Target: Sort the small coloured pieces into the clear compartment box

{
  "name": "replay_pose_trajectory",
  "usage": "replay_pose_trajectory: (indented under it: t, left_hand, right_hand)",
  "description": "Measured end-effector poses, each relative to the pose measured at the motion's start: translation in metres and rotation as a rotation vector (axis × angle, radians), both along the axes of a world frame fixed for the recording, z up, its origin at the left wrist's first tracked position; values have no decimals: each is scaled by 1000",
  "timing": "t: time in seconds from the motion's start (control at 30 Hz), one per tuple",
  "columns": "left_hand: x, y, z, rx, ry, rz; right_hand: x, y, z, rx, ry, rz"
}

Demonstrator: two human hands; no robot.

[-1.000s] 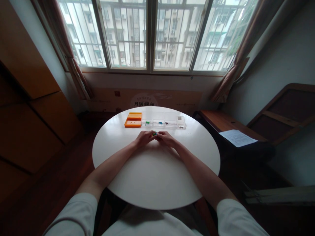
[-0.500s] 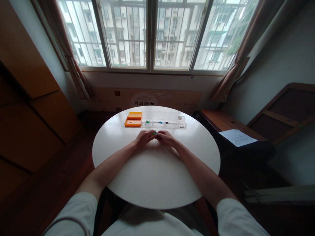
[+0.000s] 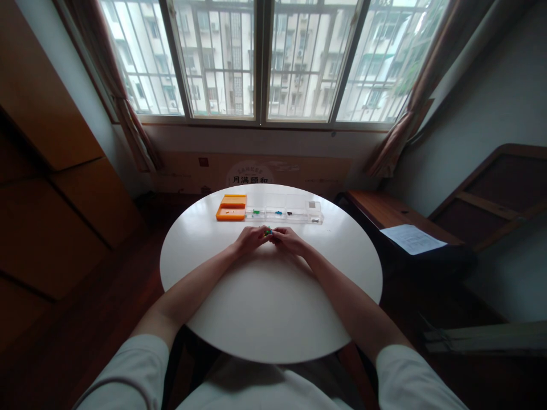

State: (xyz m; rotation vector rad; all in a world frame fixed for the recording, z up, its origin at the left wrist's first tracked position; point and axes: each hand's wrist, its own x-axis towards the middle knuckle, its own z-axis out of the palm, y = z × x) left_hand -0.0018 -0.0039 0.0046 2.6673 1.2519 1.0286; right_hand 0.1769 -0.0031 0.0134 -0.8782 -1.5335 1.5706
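My left hand (image 3: 251,238) and my right hand (image 3: 289,240) rest together on the round white table (image 3: 273,296), fingers curled in. Between their fingertips they pinch a small green and blue piece (image 3: 268,232), too small to name. Just beyond the hands lies an orange tray (image 3: 231,208) joined to a clear compartment box (image 3: 284,213). The box holds a few tiny coloured bits in separate cells.
A barred window (image 3: 265,57) with curtains fills the far wall. Wooden cabinets (image 3: 51,171) stand on the left. On the right a low wooden bench carries a sheet of paper (image 3: 411,238), with a wooden frame (image 3: 499,193) leaning behind it.
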Motion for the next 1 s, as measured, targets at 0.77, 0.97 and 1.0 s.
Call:
replay_pose_trajectory:
  t: [0.77, 0.97, 1.0]
  left_hand:
    - [1, -1, 1, 8, 19, 26]
    - [1, -2, 2, 1, 10, 16]
    - [1, -2, 2, 3, 14, 19]
  right_hand:
    - [-1, 1, -1, -10, 10, -10]
    - [-1, 2, -2, -15, 19, -3]
    - [-1, 3, -3, -12, 21, -1]
